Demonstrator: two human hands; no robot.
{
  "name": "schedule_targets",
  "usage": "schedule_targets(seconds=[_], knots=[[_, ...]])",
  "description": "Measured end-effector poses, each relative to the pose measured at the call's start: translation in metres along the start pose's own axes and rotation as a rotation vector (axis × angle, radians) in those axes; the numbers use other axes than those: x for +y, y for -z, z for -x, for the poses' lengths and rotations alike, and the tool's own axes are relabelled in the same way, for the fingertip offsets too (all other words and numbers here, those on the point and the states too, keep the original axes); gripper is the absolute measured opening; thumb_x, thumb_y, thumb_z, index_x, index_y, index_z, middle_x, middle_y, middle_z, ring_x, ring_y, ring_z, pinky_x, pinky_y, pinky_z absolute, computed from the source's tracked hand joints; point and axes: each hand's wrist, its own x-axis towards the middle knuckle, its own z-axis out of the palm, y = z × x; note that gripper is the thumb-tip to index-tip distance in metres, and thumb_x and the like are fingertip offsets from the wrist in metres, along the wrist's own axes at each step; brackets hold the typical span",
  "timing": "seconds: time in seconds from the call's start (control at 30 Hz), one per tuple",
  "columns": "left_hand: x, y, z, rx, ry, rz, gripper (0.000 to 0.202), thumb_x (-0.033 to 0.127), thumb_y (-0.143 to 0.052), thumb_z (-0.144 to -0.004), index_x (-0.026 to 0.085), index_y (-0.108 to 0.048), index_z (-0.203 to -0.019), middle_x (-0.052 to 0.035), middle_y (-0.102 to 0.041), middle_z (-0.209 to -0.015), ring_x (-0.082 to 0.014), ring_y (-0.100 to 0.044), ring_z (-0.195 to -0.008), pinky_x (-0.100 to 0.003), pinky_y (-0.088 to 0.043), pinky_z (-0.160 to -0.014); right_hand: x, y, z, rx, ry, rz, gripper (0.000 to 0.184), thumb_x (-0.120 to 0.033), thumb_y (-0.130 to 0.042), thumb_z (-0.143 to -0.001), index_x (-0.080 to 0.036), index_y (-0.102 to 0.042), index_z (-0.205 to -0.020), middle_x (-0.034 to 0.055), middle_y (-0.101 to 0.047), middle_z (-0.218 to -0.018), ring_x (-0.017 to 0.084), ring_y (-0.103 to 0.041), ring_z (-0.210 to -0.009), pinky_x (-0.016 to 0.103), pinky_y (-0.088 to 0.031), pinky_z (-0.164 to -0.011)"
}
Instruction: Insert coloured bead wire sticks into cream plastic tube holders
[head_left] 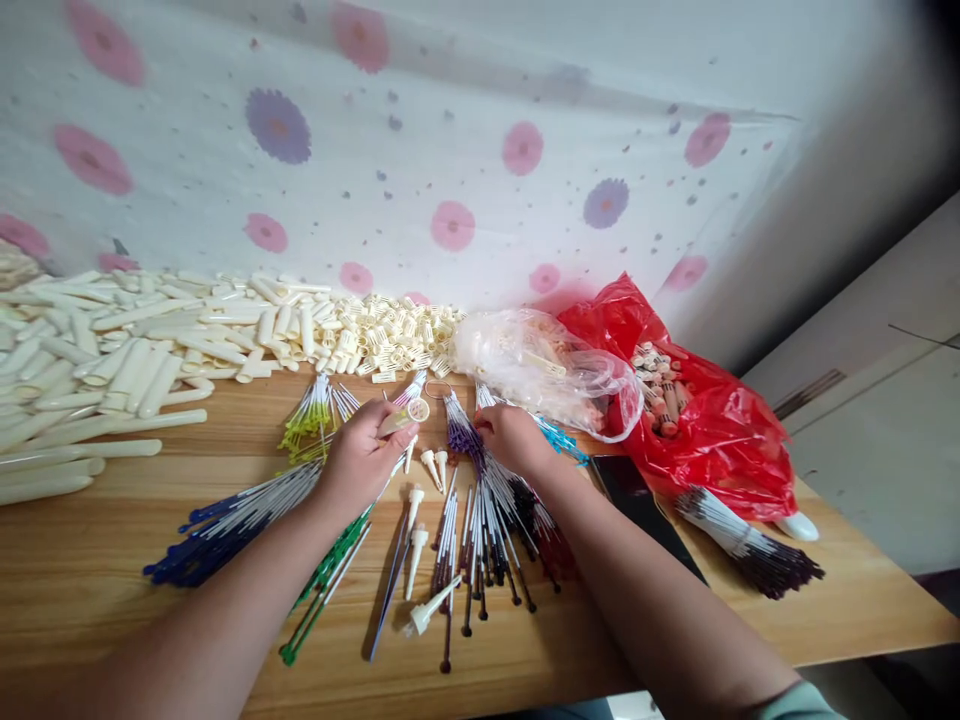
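Observation:
My left hand (361,455) is closed around a short cream plastic tube (405,414), its open round end turned up and showing a grid-like inside. My right hand (517,440) reaches to thin white sticks with purple tips (466,440); its fingers are pinched together, and what they hold is hidden. Between the hands lie small cream cone-shaped plastic pieces (417,545). Around them are bundles of white sticks with coloured ends: blue (225,530), green (337,560), yellow-green (307,418), black (499,545) and light blue (562,440).
Long cream tubes (142,370) and short slotted cream pieces (390,335) are heaped at the back left. Back right are a clear bag (544,365) and a red bag (720,430) with small parts. A black flat object (641,505) and dark-tipped sticks (750,540) lie on the right.

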Motion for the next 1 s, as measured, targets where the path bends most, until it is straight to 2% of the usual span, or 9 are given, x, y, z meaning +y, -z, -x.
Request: schedule_targets(seconds=[0.13, 0.27, 0.53, 0.63, 0.73, 0.8, 0.83, 0.93, 1.0], knots=[[0.002, 0.001, 0.0, 0.011, -0.144, -0.017, 0.005, 0.02, -0.056, -0.078, 0.017, -0.057, -0.074, 0.0002, -0.055, -0.073, -0.0148, -0.053, -0.07, -0.025, -0.041, -0.066, -0.012, -0.004, -0.015, -0.036, -0.073, 0.106, 0.023, -0.016, -0.047, -0.079, -0.013, -0.068, -0.09, 0.0152, -0.07, -0.091, 0.026, -0.065, -0.087, 0.03, -0.044, -0.073], [0.004, 0.003, 0.0, 0.007, -0.191, -0.002, 0.005, 0.017, -0.054, -0.078, 0.017, -0.057, -0.074, -0.0007, -0.054, -0.074, -0.0153, -0.053, -0.073, -0.026, -0.041, -0.068, -0.019, -0.005, -0.02, -0.068, -0.128, 0.151, 0.028, -0.013, -0.047, -0.077, -0.015, -0.067, -0.096, 0.0162, -0.07, -0.094, 0.028, -0.065, -0.089, 0.033, -0.045, -0.071], [0.005, 0.003, -0.001, -0.022, -0.153, -0.015, 0.007, 0.022, -0.056, -0.078, 0.017, -0.057, -0.073, -0.0003, -0.056, -0.073, -0.0158, -0.054, -0.072, -0.026, -0.042, -0.067, -0.014, 0.002, -0.017, -0.188, -0.097, 0.046, 0.028, -0.016, -0.052, -0.07, -0.017, -0.069, -0.093, 0.0148, -0.07, -0.093, 0.03, -0.064, -0.089, 0.035, -0.045, -0.071], [0.003, 0.002, -0.001, -0.025, -0.102, 0.013, 0.009, 0.025, -0.057, -0.078, 0.017, -0.059, -0.075, -0.0008, -0.059, -0.075, -0.0166, -0.056, -0.074, -0.027, -0.044, -0.069, -0.008, 0.013, -0.01, -0.197, -0.058, -0.072, 0.036, -0.01, -0.053, -0.066, -0.019, -0.068, -0.097, 0.0106, -0.07, -0.092, 0.025, -0.063, -0.087, 0.032, -0.044, -0.071], [0.003, 0.002, 0.0, -0.023, -0.01, 0.09, 0.014, 0.03, -0.057, -0.08, 0.016, -0.061, -0.082, -0.0017, -0.064, -0.077, -0.0172, -0.059, -0.074, -0.028, -0.046, -0.069, -0.003, 0.026, 0.007, -0.177, -0.041, -0.209, 0.045, -0.011, -0.048, -0.068, -0.018, -0.063, -0.11, 0.0054, -0.067, -0.082, 0.017, -0.06, -0.072, 0.027, -0.042, -0.063], [0.006, 0.003, 0.002, -0.013, -0.011, 0.117, 0.015, 0.03, -0.058, -0.08, 0.016, -0.062, -0.084, -0.0023, -0.066, -0.078, -0.0175, -0.061, -0.073, -0.029, -0.047, -0.068, -0.002, 0.031, 0.02, -0.19, -0.011, -0.376, 0.051, -0.012, -0.046, -0.069, -0.017, -0.055, -0.119, -0.0001, -0.06, -0.067, 0.012, -0.052, -0.058, 0.024, -0.039, -0.055], [0.009, 0.003, 0.003, -0.01, -0.048, 0.111, 0.013, 0.027, -0.058, -0.08, 0.016, -0.063, -0.084, -0.0028, -0.066, -0.079, -0.0178, -0.061, -0.075, -0.03, -0.048, -0.07, -0.003, 0.031, 0.026, -0.213, 0.025, -0.536, 0.052, -0.012, -0.046, -0.068, -0.017, -0.053, -0.119, -0.0029, -0.055, -0.062, 0.01, -0.048, -0.053, 0.022, -0.037, -0.051], [0.017, 0.005, 0.005, -0.059, -0.244, 0.047, 0.017, 0.014, -0.059, -0.077, 0.019, -0.067, -0.091, -0.005, -0.067, -0.093, -0.0197, -0.062, -0.091, -0.034, -0.048, -0.082, -0.008, 0.022, 0.037, -0.359, 0.159, -1.154, 0.052, -0.01, -0.051, -0.061, -0.018, -0.049, -0.112, -0.008, -0.048, -0.056, 0.007, -0.04, -0.047, 0.018, -0.03, -0.045], [0.021, 0.006, 0.005, -0.148, -0.353, 0.01, 0.026, 0.008, -0.058, -0.075, 0.021, -0.068, -0.096, -0.0051, -0.068, -0.1, -0.0194, -0.061, -0.096, -0.036, -0.047, -0.086, -0.013, 0.015, 0.039, -0.467, 0.194, -1.388, 0.05, -0.009, -0.056, -0.058, -0.019, -0.046, -0.106, -0.0096, -0.049, -0.055, 0.005, -0.038, -0.045, 0.016, -0.028, -0.044]])
